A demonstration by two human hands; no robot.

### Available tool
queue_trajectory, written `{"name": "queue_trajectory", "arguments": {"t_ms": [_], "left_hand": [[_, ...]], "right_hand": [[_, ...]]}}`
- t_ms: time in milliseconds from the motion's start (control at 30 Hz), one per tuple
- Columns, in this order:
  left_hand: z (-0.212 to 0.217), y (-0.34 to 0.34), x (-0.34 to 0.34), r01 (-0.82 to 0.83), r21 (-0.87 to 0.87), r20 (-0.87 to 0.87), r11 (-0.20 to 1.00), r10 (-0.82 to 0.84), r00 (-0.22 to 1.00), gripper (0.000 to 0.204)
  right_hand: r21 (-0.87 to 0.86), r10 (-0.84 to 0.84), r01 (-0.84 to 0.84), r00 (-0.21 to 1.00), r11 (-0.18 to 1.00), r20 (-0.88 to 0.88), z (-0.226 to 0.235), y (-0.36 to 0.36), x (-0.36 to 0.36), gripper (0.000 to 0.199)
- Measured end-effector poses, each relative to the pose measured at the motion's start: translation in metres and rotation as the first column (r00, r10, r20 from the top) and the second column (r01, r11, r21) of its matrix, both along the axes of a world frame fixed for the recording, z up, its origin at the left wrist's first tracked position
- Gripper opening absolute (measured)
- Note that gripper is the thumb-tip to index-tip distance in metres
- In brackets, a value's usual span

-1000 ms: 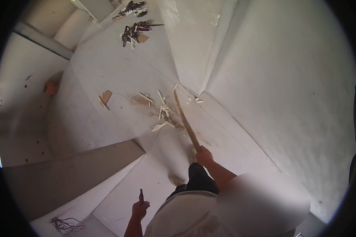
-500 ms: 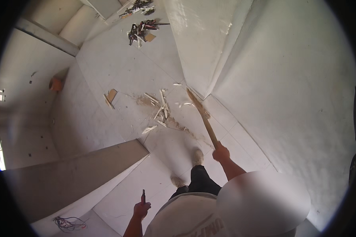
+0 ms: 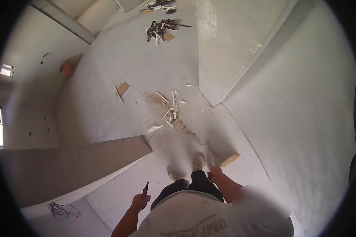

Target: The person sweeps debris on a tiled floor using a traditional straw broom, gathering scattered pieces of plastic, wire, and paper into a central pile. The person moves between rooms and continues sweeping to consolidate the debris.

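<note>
My right hand is closed on a hand brush, low over the floor just right of my feet. The tan bristles of the brush point away to the right, and its handle is mostly hidden by the hand. On the left, my left hand is wrapped round a small slim tool with a reddish body and dark tip, held upright; its exact kind is too small to make out. Ahead of my feet lies a heap of broken white strips with a trail of brown dust.
A low wall end juts in from the left, and a wall corner stands at right. Farther off are a cardboard piece, a dark scrap pile and an orange object. Loose wires lie at lower left.
My right hand has drawn the brush back from the wall corner toward my feet. The bristles now point right. My left hand still holds the slim tool, and the view has shifted somewhat.
</note>
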State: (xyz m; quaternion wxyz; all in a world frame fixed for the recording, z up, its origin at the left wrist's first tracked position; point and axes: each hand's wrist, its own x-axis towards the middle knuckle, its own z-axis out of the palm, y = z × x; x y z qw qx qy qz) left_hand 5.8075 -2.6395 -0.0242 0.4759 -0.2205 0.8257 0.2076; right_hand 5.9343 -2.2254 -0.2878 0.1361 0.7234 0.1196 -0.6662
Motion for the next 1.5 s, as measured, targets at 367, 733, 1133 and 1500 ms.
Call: {"name": "queue_trajectory", "arguments": {"t_ms": [367, 733, 1133, 1500], "left_hand": [[-0.039, -0.066, -0.028, -0.163, 0.029, 0.025, 0.986, 0.162, 0.986, 0.038], [-0.072, -0.104, -0.125, -0.247, 0.086, 0.028, 0.965, 0.245, 0.969, 0.040], [-0.077, -0.052, -0.101, -0.718, 0.034, 0.152, 0.695, 0.707, 0.691, 0.040], [-0.007, 0.102, -0.126, -0.895, -0.040, 0.083, 0.444, 0.894, 0.440, 0.034]], "right_hand": [[0.010, 0.223, -0.229, 0.935, 0.973, -0.276, 0.064, -0.090, -0.335, 0.009], [0.405, 0.750, -0.632, 0.576, 0.661, -0.325, 0.099, -0.057, -0.495, 0.011], [0.160, 0.944, -0.985, -0.115, -0.067, -0.311, 0.140, -0.105, -0.491, 0.034], [0.429, 0.878, -0.769, -0.449, -0.473, 0.164, 0.017, 0.073, -0.743, 0.029]]}}
